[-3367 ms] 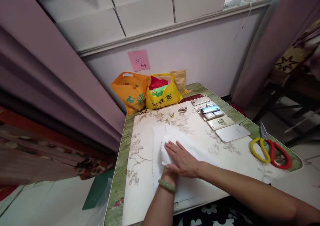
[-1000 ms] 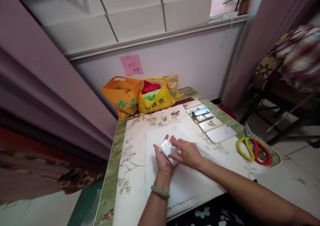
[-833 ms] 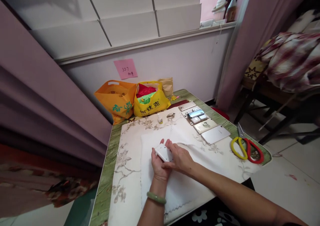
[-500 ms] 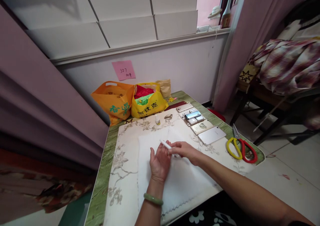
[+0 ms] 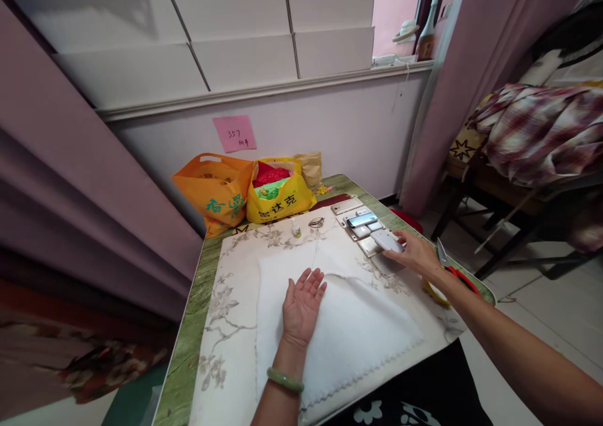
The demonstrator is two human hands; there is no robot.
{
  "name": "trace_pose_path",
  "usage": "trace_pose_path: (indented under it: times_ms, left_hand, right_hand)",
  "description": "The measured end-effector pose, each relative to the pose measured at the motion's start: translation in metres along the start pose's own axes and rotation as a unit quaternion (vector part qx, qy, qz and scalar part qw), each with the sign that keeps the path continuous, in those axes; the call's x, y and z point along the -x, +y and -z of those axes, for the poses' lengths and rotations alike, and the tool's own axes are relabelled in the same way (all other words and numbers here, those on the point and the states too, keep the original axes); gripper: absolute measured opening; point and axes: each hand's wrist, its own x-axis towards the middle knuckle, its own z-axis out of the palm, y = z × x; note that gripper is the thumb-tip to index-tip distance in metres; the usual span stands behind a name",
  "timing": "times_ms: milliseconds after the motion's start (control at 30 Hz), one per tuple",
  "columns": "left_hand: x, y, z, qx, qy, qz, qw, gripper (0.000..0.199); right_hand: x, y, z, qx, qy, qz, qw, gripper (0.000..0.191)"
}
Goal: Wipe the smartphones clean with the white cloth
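My left hand (image 5: 303, 306) lies palm up over the white cloth (image 5: 358, 338), fingers stretched out and nothing in it; a green bangle (image 5: 285, 381) is on its wrist. At the right of the table, my right hand (image 5: 414, 253) grips a pale, silvery-white phone (image 5: 387, 241) by its near end. The phone is held over the row of phones, partly covering another white phone (image 5: 387, 264) on the table. Behind it lie a gold phone (image 5: 369, 246), a shiny blue item (image 5: 362, 220) and another phone (image 5: 347, 206).
Scissors (image 5: 443, 254) with red and yellow handles lie under my right forearm. A small bottle (image 5: 296, 227) and glasses (image 5: 316, 223) are near the back. An orange bag (image 5: 214, 190), a yellow bag (image 5: 281, 201) and a brown paper bag (image 5: 309, 168) stand along the wall.
My right hand has moved away from above my left palm to the phones on the right, carrying the white phone. My left hand stays palm up in about the same place.
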Motion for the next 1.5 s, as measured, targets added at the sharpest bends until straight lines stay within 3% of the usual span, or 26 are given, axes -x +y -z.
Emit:
trace_pose_path:
  times_ms: [367, 633, 867, 1000, 1067, 1133, 1167, 1233, 1300, 1333, 1400, 1500]
  left_hand:
    - [0.001, 0.0, -0.002, -0.014, 0.003, 0.0, 1.0, 0.041]
    - [0.002, 0.0, -0.004, -0.019, 0.005, 0.0, 1.0, 0.041]
    - [0.0, -0.001, -0.005, -0.049, 0.01, -0.013, 0.999, 0.04]
    - [0.004, -0.012, -0.013, -0.178, 0.049, -0.079, 0.98, 0.039]
    - [0.007, -0.013, -0.017, -0.312, 0.065, -0.137, 0.938, 0.04]
    - [0.009, -0.008, -0.017, -0.48, 0.06, -0.202, 0.851, 0.04]
    - [0.01, -0.003, -0.015, -0.567, 0.054, -0.234, 0.788, 0.041]
    - [0.012, 0.011, -0.006, -0.719, 0.051, -0.277, 0.635, 0.044]
    - [0.014, 0.027, 0.008, -0.824, 0.078, -0.265, 0.495, 0.052]
    - [0.015, 0.033, 0.015, -0.858, 0.097, -0.242, 0.443, 0.057]
    - [0.019, 0.042, 0.029, -0.9, 0.13, -0.196, 0.368, 0.066]
    - [0.025, 0.044, 0.042, -0.929, 0.14, -0.163, 0.301, 0.071]
  right_hand:
    - [0.017, -0.037, -0.027, 0.082, 0.022, -0.001, 0.996, 0.066]
    - [0.022, -0.029, -0.03, 0.134, 0.088, 0.03, 0.987, 0.055]
    - [0.033, -0.025, -0.03, 0.14, 0.04, 0.052, 0.988, 0.053]
    - [0.036, -0.031, -0.036, 0.145, 0.028, 0.067, 0.987, 0.044]
    - [0.036, -0.032, -0.037, 0.148, 0.03, 0.076, 0.986, 0.041]
    - [0.035, -0.032, -0.036, 0.148, 0.028, 0.084, 0.985, 0.039]
    - [0.035, -0.031, -0.035, 0.147, 0.025, 0.088, 0.985, 0.038]
    - [0.033, -0.028, -0.033, 0.149, 0.022, 0.091, 0.984, 0.037]
    - [0.034, -0.026, -0.032, 0.152, 0.032, 0.1, 0.983, 0.037]
    - [0.035, -0.026, -0.033, 0.149, 0.045, 0.108, 0.982, 0.039]
    - [0.04, -0.032, -0.036, 0.125, 0.067, 0.142, 0.98, 0.043]
    - [0.049, -0.054, -0.043, 0.067, 0.025, 0.228, 0.971, 0.043]
